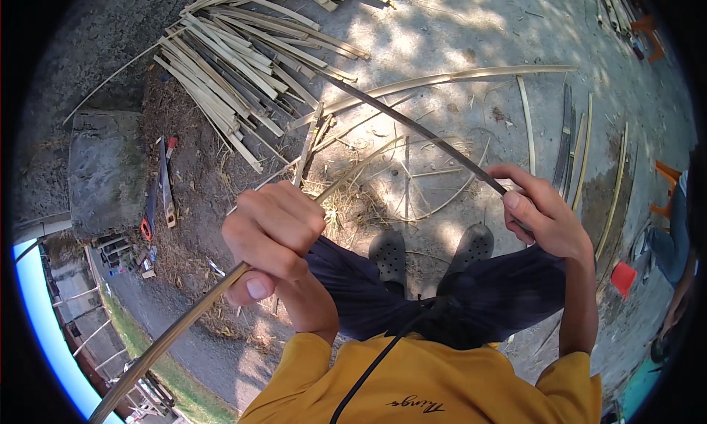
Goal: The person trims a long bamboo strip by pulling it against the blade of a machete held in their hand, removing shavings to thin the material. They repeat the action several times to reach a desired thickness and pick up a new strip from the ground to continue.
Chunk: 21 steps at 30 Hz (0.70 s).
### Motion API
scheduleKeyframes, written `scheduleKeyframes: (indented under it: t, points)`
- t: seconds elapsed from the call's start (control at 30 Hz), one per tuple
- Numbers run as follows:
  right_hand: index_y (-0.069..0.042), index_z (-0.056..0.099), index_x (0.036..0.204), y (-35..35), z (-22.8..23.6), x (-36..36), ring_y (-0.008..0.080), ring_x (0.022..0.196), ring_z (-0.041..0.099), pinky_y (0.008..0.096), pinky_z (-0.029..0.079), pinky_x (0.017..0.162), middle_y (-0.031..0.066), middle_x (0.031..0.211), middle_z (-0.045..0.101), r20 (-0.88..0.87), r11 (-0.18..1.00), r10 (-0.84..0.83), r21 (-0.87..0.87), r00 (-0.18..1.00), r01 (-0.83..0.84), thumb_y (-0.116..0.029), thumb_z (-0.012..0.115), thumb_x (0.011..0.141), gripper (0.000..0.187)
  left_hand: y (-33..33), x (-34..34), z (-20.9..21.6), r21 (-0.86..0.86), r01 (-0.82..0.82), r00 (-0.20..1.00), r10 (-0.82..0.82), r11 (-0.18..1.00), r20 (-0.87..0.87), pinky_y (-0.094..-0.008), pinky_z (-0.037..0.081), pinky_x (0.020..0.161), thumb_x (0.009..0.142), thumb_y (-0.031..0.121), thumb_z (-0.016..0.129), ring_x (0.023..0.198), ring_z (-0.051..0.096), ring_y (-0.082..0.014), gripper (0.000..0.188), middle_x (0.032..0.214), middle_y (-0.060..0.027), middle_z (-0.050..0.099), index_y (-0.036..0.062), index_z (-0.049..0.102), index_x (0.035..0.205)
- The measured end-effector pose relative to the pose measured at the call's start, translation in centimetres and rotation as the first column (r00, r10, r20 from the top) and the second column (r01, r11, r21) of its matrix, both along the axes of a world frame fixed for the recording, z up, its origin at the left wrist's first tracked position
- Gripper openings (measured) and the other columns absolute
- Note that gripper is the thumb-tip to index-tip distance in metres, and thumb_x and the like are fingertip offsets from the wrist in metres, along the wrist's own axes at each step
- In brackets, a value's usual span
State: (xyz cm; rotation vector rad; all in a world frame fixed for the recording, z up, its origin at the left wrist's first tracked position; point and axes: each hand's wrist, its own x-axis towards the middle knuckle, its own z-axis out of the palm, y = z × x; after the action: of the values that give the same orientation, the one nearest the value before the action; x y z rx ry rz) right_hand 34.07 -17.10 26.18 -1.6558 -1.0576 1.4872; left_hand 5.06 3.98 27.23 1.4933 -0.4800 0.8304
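Observation:
My left hand (pixel 271 229) is closed in a fist around a pale brown bamboo strip (pixel 166 343). The strip slants from the lower left edge, through the fist, to a thinner end beyond it. Between the thumb and fingers of my right hand (pixel 546 216) is a long dark bamboo strip (pixel 416 127). It reaches up and left to the edge of a heap of split bamboo strips (pixel 236 67) on the ground. Both hands are above my knees and apart from each other.
Two saws (pixel 166 188) lie at left beside a grey block (pixel 109 174). Loose strips (pixel 526 122) and shavings (pixel 335 210) litter the concrete. My grey clogs (pixel 388 255) stand below. At right are a red cup (pixel 624 278), an orange stool (pixel 668 181) and another person (pixel 670 247).

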Motion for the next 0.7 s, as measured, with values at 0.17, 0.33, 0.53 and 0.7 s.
scheduleKeyframes:
  t: [0.17,0.33,0.53,0.7]
  points:
    - [0.001,0.052,0.140,-1.8,3.6,1.1,0.0057,0.048,0.043,0.0229,0.032,0.046,-0.0030,0.059,0.045,0.058,0.989,-0.148,0.008,0.987,0.148,-0.038,0.047,0.110,0.050,-0.6,-0.6,0.3,-0.117,-0.245,0.969,0.239,0.962,-0.065,-0.0337,0.017,0.037,0.089,0.032,0.050,0.035,0.024,-0.0161,0.049,0.045,-0.0033,0.031,0.0005,0.045,0.050]
    - [-0.001,0.048,0.147,-2.3,5.9,-0.8,0.0056,0.047,0.043,0.0216,0.032,0.045,-0.0010,0.059,0.044,0.020,0.925,-0.379,0.047,0.925,0.378,-0.046,0.040,0.111,0.059,0.2,0.6,0.6,-0.179,-0.264,0.962,0.246,0.948,-0.117,-0.0353,0.014,0.041,0.089,0.033,0.050,0.038,0.022,-0.0161,0.050,0.045,-0.0040,0.031,0.0020,0.042,0.051]
    - [0.000,0.040,0.151,-4.2,7.4,-7.7,0.0077,0.054,0.046,0.0218,0.037,0.052,0.0040,0.066,0.051,-0.417,0.923,-0.351,-0.001,0.838,0.386,-0.049,0.045,0.109,0.065,0.7,3.5,1.4,-0.218,-0.460,0.886,0.429,0.861,-0.176,-0.0334,0.017,0.048,0.089,0.036,0.048,0.047,0.025,-0.0149,0.049,0.051,-0.0055,0.034,0.0016,0.042,0.054]
    - [-0.001,0.038,0.151,-4.0,5.9,-11.5,0.0068,0.059,0.047,0.0218,0.038,0.054,0.0037,0.073,0.053,-0.530,0.918,-0.344,-0.014,0.775,0.397,-0.039,0.045,0.111,0.056,0.3,5.5,1.1,-0.236,-0.495,0.868,0.461,0.836,-0.186,-0.0330,0.017,0.049,0.094,0.036,0.047,0.051,0.025,-0.0122,0.049,0.056,-0.0015,0.032,0.0034,0.043,0.057]
